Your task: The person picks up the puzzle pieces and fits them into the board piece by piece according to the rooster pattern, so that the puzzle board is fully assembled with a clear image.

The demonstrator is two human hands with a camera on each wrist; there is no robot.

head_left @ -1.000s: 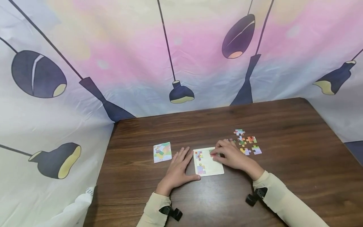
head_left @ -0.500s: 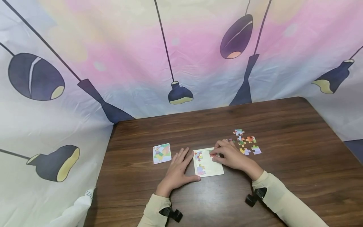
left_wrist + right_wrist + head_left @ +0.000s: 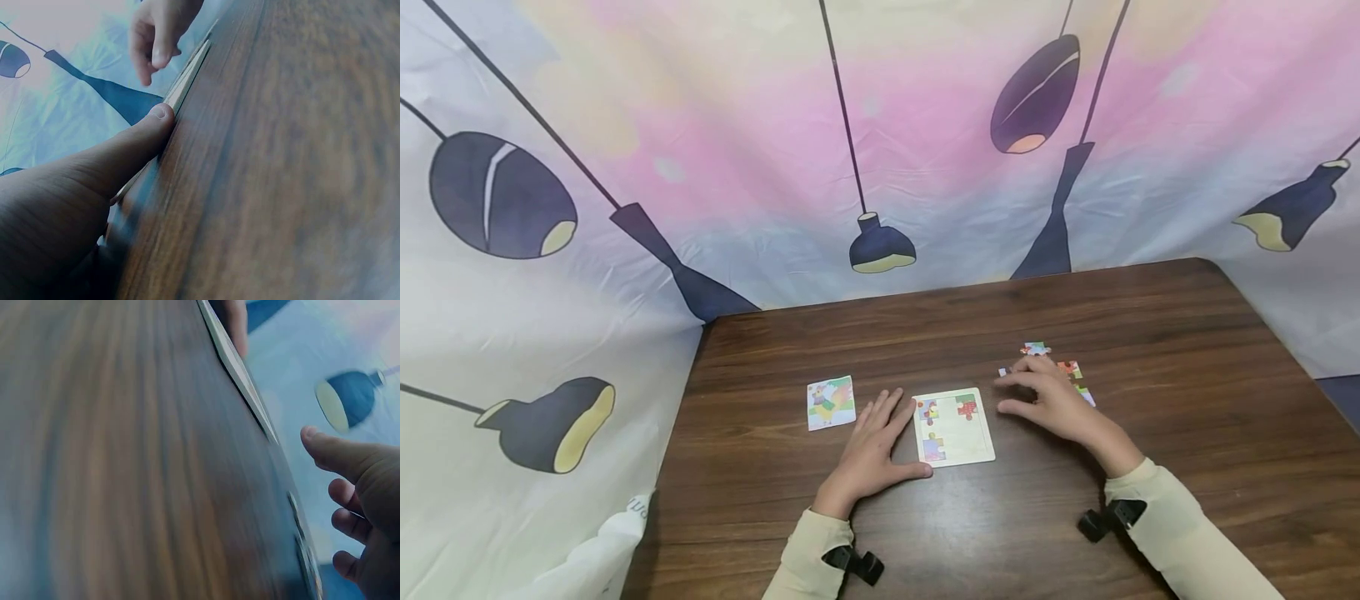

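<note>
A square cream puzzle tray (image 3: 958,442) lies on the table, with a piece in its upper left, one in its lower left (image 3: 933,450) and a red and green one (image 3: 966,407) in its upper right. My left hand (image 3: 868,458) rests at the tray's left side, fingers spread, the thumb (image 3: 156,122) touching its edge. My right hand (image 3: 1052,400) hovers right of the tray over the loose puzzle pieces, thumb and fingers apart with nothing between them. Some loose pieces show past it, one blue (image 3: 1034,348) and one red (image 3: 1069,368); others are hidden under the hand.
A square picture card (image 3: 831,403) lies left of my left hand. The brown wooden table (image 3: 760,467) meets a fabric backdrop (image 3: 775,167) with printed lamps along its far edge. A black wrist camera is strapped to each sleeve.
My right hand has let go of the red and green piece in the tray and moved right, over the loose pieces. My left hand has stayed at the tray.
</note>
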